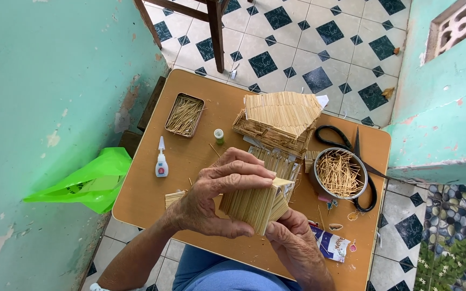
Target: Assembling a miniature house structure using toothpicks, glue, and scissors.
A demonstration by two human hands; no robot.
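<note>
Small box-shaped block of glued pale toothpicks (pixel 255 205) is held above the near edge of the round-cornered brown wooden table (pixel 190 161), between both hands. Left hand (pixel 211 200) is clasped over its top and left face; right hand (pixel 293 237) cups it from below. Sticks run near-vertical, ribbed texture. Larger toothpick house model (pixel 279 121) stands beyond, well apart.

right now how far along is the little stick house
Done: a larger stick house with roof stands on the table. In hand: both hands, left and right, grip a small stick block, its panels already joined. Left: loose sticks fill the round bowl and the tin; the glue bottle stands ready.
</note>
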